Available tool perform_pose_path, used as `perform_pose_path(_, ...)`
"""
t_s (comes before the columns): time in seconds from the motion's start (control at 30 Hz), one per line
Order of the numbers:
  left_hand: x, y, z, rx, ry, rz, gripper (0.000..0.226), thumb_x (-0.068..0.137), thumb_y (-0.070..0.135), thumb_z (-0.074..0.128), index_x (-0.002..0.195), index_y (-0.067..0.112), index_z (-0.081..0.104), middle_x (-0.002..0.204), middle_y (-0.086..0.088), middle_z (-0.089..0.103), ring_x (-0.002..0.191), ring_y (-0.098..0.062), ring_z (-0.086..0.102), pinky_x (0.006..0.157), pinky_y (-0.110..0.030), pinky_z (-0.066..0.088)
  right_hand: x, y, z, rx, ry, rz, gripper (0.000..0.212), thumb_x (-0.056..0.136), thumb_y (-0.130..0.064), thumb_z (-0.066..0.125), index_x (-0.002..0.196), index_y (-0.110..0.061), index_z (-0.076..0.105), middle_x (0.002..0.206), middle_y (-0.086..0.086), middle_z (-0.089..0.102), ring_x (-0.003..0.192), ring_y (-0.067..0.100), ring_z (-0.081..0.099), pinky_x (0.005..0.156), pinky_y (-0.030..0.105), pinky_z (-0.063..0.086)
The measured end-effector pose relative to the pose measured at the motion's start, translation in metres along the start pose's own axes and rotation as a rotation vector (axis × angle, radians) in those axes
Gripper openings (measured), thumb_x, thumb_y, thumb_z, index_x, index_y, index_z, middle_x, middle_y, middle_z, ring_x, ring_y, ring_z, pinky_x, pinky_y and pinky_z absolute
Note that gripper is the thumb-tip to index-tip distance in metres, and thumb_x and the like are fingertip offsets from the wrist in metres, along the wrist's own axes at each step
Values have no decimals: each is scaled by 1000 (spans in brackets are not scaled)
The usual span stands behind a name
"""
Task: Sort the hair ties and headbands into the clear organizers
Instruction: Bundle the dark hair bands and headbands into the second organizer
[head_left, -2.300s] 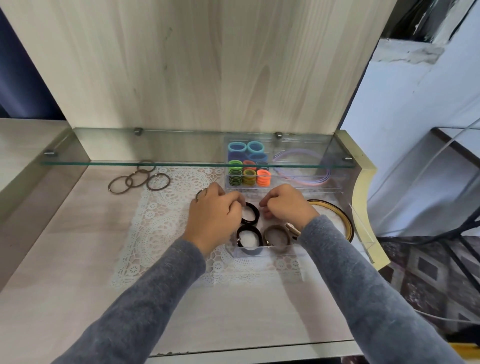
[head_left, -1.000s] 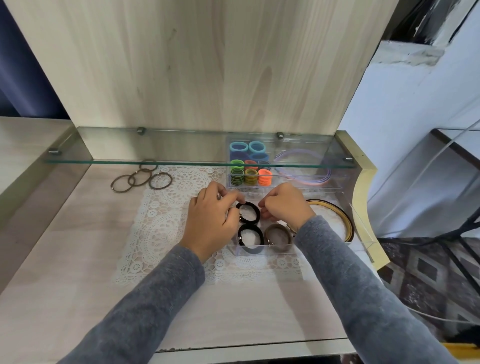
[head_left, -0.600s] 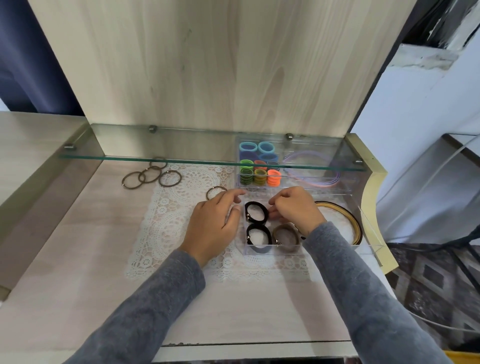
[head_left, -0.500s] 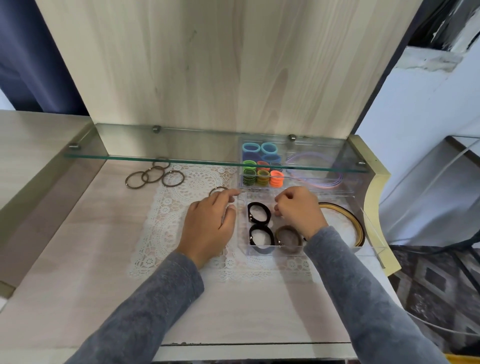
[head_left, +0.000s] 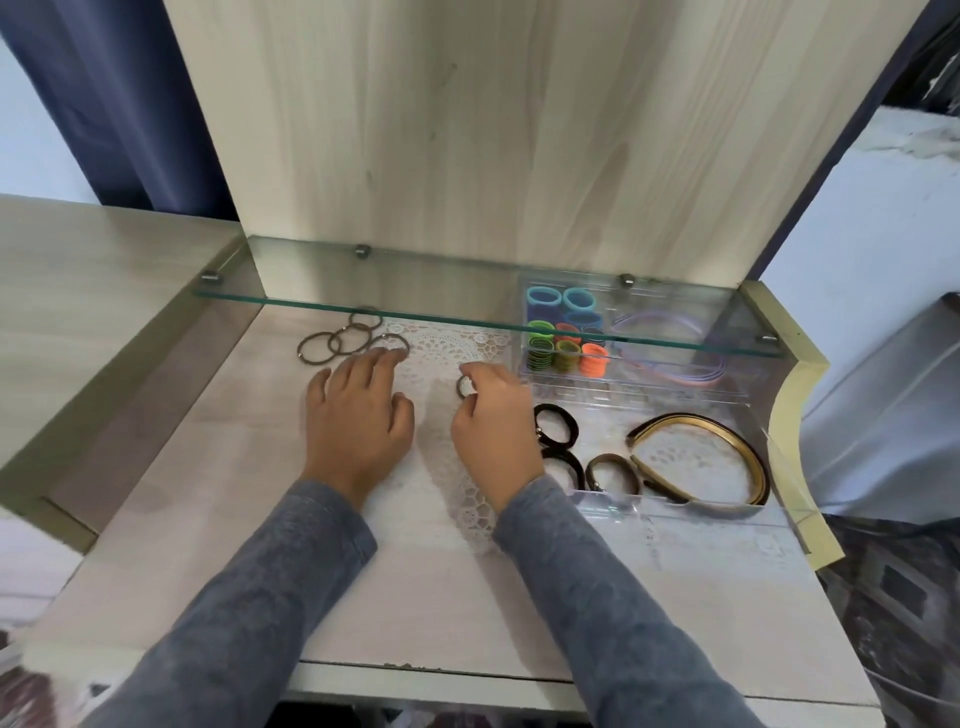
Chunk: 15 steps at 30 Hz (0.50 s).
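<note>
Thin brown elastic ties (head_left: 337, 340) lie as overlapping rings on the pale wood-grain counter (head_left: 208, 519), beside a white lace doily (head_left: 452, 347). The left grip (head_left: 358, 421) is flat and spread, its fingertips at the nearest ring. The right grip (head_left: 493, 431) pinches a small brown hair tie (head_left: 460, 387) between thumb and forefinger over the doily, just left of the clear organizer (head_left: 608, 506). Inside that are thick black ties (head_left: 560, 426) and a curved gold-edged headband (head_left: 701, 452). Bright stacked ties (head_left: 566, 343) sit behind, under a glass shelf (head_left: 415, 310).
</note>
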<state>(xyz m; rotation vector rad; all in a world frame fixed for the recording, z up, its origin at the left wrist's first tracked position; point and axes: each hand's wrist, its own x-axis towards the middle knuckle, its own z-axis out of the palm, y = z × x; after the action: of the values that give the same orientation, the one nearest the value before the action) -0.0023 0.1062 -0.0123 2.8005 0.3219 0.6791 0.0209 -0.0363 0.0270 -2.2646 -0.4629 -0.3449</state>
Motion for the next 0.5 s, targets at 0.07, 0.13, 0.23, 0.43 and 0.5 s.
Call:
perform_pose_path(0.07, 1, -9, -1, 36, -42, -14, 63, 83, 36, 29, 138, 17, 54, 142, -6, 55, 130, -28, 51, 106, -50, 33, -1, -3, 15, -47, -62, 28, 38, 80, 9, 46, 115, 6, 60, 115, 21, 59, 108, 33, 54, 94, 34, 42)
perform_pose_path(0.13, 0, -17, -2, 57, -93, 1, 67, 83, 37, 25, 141, 18, 51, 148, -6, 50, 135, -27, 46, 105, -50, 34, -4, -4, 29, -134, -84, 51, 36, 77, 5, 47, 110, 6, 61, 112, 21, 61, 105, 35, 56, 93, 36, 44)
perform_pose_path(0.23, -1, -22, -1, 79, -188, 13, 75, 81, 42, 16, 149, 22, 41, 157, -3, 38, 143, -26, 35, 108, -52, 30, -9, 3, 47, -256, -63, 63, 37, 71, -3, 48, 103, 6, 65, 105, 21, 64, 98, 38, 60, 89, 41, 50)
perform_pose_path(0.43, 3, -20, 1, 92, -336, -56, 78, 82, 45, 7, 156, 28, 26, 165, 8, 18, 152, -20, 15, 118, -48, 10, -10, 9, 49, -237, -52, 3, 47, 76, -20, 30, 96, 1, 66, 102, 16, 65, 94, 32, 61, 86, 41, 51)
perform_pose_path(0.5, 0, -21, -1, 84, -256, -49, 72, 84, 43, 16, 149, 27, 41, 159, 6, 35, 147, -19, 29, 116, -49, 15, -11, 9, 47, -186, -49, -43, 35, 77, -16, 36, 90, 1, 64, 92, 15, 63, 86, 31, 58, 79, 41, 52)
